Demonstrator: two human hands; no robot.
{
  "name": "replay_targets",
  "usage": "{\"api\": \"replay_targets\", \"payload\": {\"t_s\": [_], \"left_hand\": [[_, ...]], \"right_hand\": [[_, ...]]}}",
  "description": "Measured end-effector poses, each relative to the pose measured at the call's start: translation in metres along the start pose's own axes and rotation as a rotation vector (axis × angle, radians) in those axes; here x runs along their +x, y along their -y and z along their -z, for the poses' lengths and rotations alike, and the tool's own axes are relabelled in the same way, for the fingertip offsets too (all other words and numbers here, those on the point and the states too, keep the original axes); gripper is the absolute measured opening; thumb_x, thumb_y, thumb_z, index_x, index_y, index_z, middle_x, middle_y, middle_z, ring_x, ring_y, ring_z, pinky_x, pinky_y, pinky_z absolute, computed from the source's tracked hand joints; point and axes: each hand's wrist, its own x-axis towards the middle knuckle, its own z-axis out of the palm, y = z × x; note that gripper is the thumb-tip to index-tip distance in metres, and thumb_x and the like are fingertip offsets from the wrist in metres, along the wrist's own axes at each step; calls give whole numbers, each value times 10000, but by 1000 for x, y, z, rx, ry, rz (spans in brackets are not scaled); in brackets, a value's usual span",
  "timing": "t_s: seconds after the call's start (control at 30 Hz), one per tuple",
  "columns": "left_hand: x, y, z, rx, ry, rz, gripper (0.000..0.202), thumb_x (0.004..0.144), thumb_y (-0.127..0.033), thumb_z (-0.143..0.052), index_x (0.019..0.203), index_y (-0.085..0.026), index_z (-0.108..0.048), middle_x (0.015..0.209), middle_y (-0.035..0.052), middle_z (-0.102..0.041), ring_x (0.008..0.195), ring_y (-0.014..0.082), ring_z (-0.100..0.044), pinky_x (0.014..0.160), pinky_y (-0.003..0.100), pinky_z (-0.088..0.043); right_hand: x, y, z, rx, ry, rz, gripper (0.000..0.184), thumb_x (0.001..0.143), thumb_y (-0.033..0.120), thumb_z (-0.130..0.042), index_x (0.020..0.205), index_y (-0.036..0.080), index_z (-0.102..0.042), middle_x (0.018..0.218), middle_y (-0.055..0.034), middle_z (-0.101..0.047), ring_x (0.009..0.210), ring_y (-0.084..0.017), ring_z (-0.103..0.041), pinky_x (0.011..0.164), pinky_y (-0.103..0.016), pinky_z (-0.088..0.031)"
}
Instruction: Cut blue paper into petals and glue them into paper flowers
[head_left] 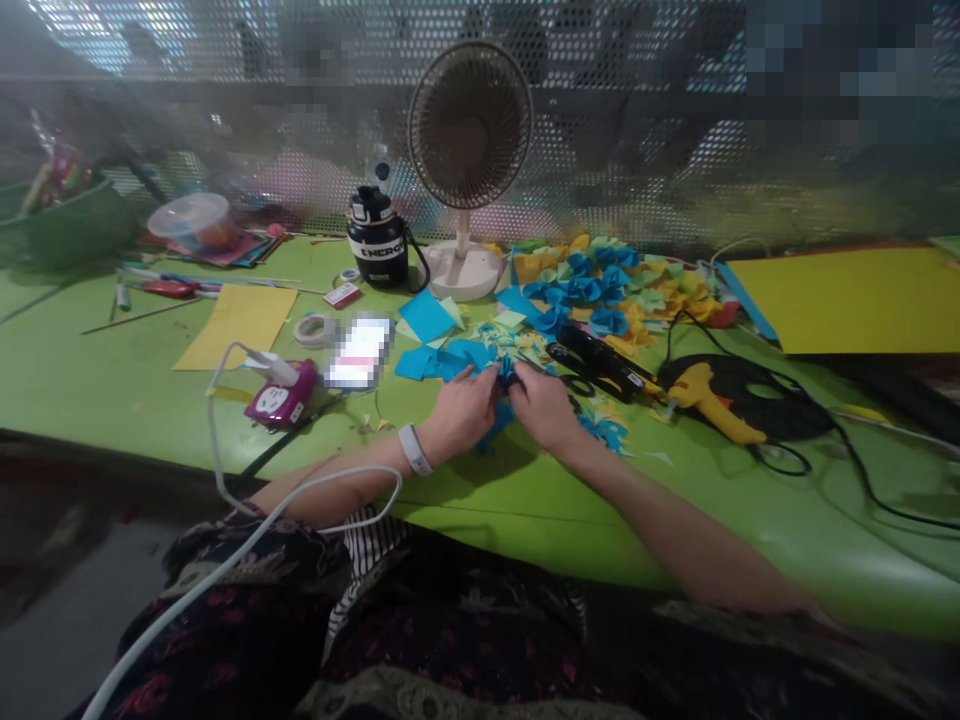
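My left hand (466, 408) and my right hand (546, 405) meet above the green table, fingers closed in a pinch on a small piece of folded blue paper (506, 368). Its exact shape is partly hidden by my fingers. Cut blue paper pieces (450, 358) lie just beyond my left hand. Small blue, green and yellow scraps (604, 428) are scattered beside my right hand. Black-handled scissors (577, 385) rest partly behind that hand. Past the fingers, blue, orange and pale green paper flowers (585, 285) are heaped.
A white fan (461, 272) and a black bottle (377, 250) stand at the back. A yellow glue gun (712, 400) lies right, its cord trailing. To the left are a phone (360, 350), a tape roll (315, 330) and a purple power socket (283, 395); a white cable (300, 490) crosses my left forearm.
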Motion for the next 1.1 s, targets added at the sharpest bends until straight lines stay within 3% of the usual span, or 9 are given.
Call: {"api": "replay_targets", "payload": {"t_s": [0.1,0.23,0.33,0.43,0.57,0.73,0.83,0.93,1.1], "left_hand": [[-4,4,-10,-96,-4,-25,535,934,-119,-373,1466,-76,-364,1268,209,-671,1204,265,-649,1148,496,-402],[-9,8,-21,-255,-28,-105,786,873,-84,-371,1572,-33,-16,1611,294,-237,1522,324,-256,1222,550,-285],[-13,6,-27,-324,-124,-184,904,910,-138,-387,1552,-153,249,1674,216,49,1557,338,3,1247,608,-172],[-18,2,-32,-366,-206,-202,1002,932,-231,-457,1495,-296,370,1685,86,143,1552,332,48,1265,591,-174],[-19,1,-29,-373,-176,-210,955,929,-256,-462,1554,-295,260,1699,67,32,1555,326,4,1280,552,-139],[-3,13,-16,-549,-45,-164,881,860,-209,-527,1605,-127,-66,1646,196,-234,1531,330,-229,1251,530,-227],[7,21,-11,-749,-11,-31,725,877,-196,-498,1569,-173,-280,1546,144,-455,1452,284,-410,1198,480,-354],[13,25,-9,-904,-7,74,605,888,-193,-505,1489,-166,-442,1428,117,-588,1320,264,-556,1125,444,-447],[20,27,-5,-1019,-73,185,373,904,-248,-555,1241,-131,-666,1187,99,-723,1101,220,-664,1015,374,-513]], "right_hand": [[-2,1,0,38,62,-8,266,854,216,-351,923,174,-604,729,-100,-657,642,-226,-544,645,-334,-391],[-5,4,5,305,197,39,475,832,260,-413,1250,104,-574,1121,-190,-704,966,-299,-654,871,-425,-492],[-9,6,6,589,289,120,664,908,421,-414,1517,163,-348,1559,-157,-436,1395,-314,-450,1130,-483,-376],[-15,11,2,618,313,138,910,894,660,-450,1603,174,-152,1681,-132,-175,1541,-324,-183,1228,-515,-223],[-18,14,2,466,242,187,1066,793,764,-552,1589,137,-218,1649,-179,-248,1538,-367,-171,1235,-545,-193],[-3,3,12,428,120,45,501,961,528,-369,1222,181,-619,1135,-137,-708,1176,-316,-605,1015,-448,-465],[8,-7,15,410,98,6,335,937,369,-357,876,191,-634,814,-72,-687,860,-235,-631,822,-351,-501],[12,-12,16,302,84,-36,279,886,349,-417,659,215,-507,600,-5,-556,616,-166,-504,630,-293,-432],[13,-15,17,376,10,-31,236,852,375,-505,686,218,-564,615,-5,-615,617,-177,-570,620,-293,-463]]}}
